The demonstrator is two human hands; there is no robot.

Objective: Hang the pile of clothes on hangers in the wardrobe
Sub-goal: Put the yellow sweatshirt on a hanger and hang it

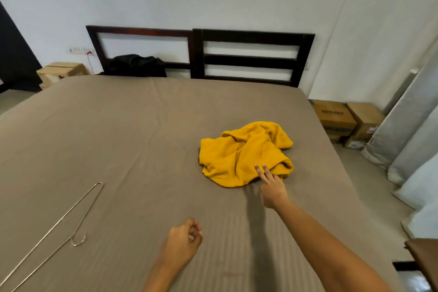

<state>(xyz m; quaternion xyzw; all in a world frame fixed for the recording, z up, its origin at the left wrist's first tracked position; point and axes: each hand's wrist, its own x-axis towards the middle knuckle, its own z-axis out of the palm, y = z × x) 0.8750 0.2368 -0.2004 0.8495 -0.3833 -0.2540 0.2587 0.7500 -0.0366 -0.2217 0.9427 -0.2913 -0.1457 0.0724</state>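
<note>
hanger cropped; right hand touches yellow garment, fingers straight — left hand loose, empty

A bed with a brown sheet fills the middle. At 12 o'clock stands a dark wooden headboard, with a black bundle against it at 11 o'clock. Cardboard boxes sit on the floor at 3 o'clock, beside grey curtains.
</note>
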